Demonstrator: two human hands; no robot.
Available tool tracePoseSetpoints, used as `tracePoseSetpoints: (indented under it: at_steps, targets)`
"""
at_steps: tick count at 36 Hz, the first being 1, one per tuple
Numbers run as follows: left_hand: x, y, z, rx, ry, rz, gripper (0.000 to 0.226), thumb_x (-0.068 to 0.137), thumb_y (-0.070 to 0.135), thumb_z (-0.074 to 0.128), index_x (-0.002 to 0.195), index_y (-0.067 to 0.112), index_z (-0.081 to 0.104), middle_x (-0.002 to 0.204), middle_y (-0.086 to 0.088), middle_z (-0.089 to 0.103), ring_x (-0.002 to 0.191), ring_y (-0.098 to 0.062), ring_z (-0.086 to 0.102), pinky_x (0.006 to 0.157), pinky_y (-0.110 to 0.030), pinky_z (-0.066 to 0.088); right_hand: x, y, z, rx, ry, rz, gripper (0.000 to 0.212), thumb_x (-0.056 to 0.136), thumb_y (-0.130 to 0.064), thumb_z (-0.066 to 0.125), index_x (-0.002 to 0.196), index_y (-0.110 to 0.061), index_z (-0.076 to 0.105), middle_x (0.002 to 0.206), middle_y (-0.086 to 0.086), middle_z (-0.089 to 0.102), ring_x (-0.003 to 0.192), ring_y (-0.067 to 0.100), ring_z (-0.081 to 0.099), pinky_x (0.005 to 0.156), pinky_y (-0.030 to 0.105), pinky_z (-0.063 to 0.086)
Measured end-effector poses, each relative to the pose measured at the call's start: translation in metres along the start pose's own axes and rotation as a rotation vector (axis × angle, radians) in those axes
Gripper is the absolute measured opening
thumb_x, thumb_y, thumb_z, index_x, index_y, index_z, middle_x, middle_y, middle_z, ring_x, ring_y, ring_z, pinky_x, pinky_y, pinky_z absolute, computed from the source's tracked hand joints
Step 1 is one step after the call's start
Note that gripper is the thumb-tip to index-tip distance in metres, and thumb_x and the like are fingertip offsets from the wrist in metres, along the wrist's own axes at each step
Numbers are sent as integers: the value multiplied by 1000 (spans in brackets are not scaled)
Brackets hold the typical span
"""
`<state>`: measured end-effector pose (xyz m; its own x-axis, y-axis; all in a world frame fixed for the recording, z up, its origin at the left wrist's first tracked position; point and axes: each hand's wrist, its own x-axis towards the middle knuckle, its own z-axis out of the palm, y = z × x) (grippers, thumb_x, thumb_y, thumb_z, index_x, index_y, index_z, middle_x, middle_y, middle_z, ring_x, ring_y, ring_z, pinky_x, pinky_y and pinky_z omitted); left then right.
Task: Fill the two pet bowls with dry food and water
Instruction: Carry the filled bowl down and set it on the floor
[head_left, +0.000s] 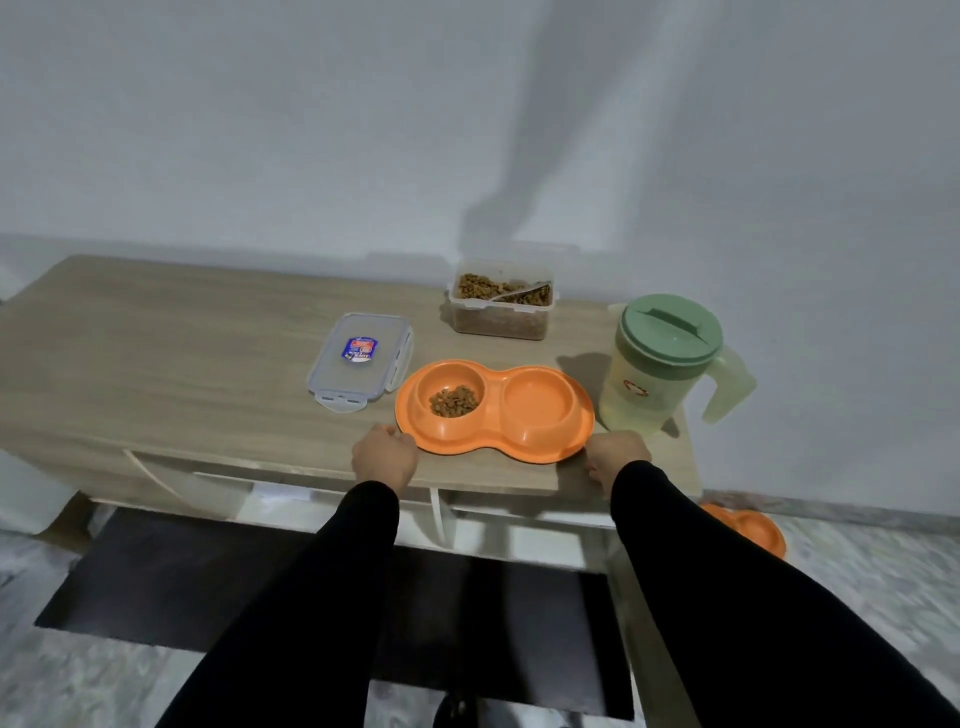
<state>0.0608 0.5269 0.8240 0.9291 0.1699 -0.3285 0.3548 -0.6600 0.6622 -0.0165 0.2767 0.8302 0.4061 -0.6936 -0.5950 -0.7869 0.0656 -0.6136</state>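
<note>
Wooden table (156, 364) bears double bowl (496, 415), lid (358, 364), kibble container (501, 306) (open), pitcher (660, 364)

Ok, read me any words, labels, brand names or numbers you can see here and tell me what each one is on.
None can be read.
Sticker on the clear container lid: blue, red and white, print too blurred to read.
Red and white round emblem on the pitcher: too small to read.
Orange double bowl and kibble container: no text visible.
</note>
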Motion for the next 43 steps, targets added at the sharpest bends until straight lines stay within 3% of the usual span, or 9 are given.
tracePoseSetpoints:
  at_steps: [4,6,11,13,17,23,30,33,43]
  targets:
    - [9,8,-1,32,5,24,19,85,19,48,82,4,59,75,-13,64,85,-32,62,78,-34,48,-12,-11,-2,-61,52,-7,17,85,-6,53,99,-3,62,94,15,65,79,26,59,56,24,43]
    - [14,11,-2,62,2,37,21,87,19,50,72,6,55,64,-11,54,79,-32,59,69,-32,41,-10,-14,0,-98,74,2,12,88,-6,52,99,-5,59,99,16,64,81,24,55,43,22,31]
    - [31,13,3,36,-11,29,25,87,23,53,68,6,58,83,-20,68,84,-35,64,71,-35,46,-10,-18,7,-117,138,7,24,87,-6,56,109,1,64,111,19,67,96,30,64,41,21,27]
    - [33,15,2,36,-7,11,22,85,19,54,68,6,59,81,-20,68,83,-36,64,68,-34,45,-14,-19,9,-118,149,3,25,85,-5,57,108,2,65,111,20,67,92,31,63,45,24,34]
    - [36,16,-1,60,-15,14,21,80,7,53,58,7,54,63,-13,55,74,-34,59,64,-33,41,-15,-19,13,-96,200,12,25,83,-1,58,107,5,64,110,23,66,102,33,64,71,30,47]
    - [37,22,-4,97,-21,16,19,83,7,52,65,8,58,69,-11,58,70,-27,56,66,-33,44,-23,-22,18,-32,256,7,24,84,1,55,106,7,61,111,26,64,101,38,64,85,41,55]
    - [30,26,-9,42,-12,-5,20,86,8,54,70,8,64,71,-10,64,71,-25,62,73,-36,55,-42,-21,19,-21,273,12,23,85,-2,56,106,5,59,114,26,61,103,39,62,83,40,52]
    - [23,27,-13,22,0,-11,18,88,9,55,75,8,67,72,-10,64,71,-24,61,76,-37,56,-52,-17,18,5,272,14,16,83,-3,57,97,4,61,108,24,65,97,37,65,82,40,55]
    - [-10,15,-22,-96,62,-121,11,85,10,59,76,13,64,84,-10,68,89,-31,65,91,-45,52,-78,1,6,67,233,-31,19,86,-1,55,102,7,62,107,24,64,97,37,65,72,34,50]
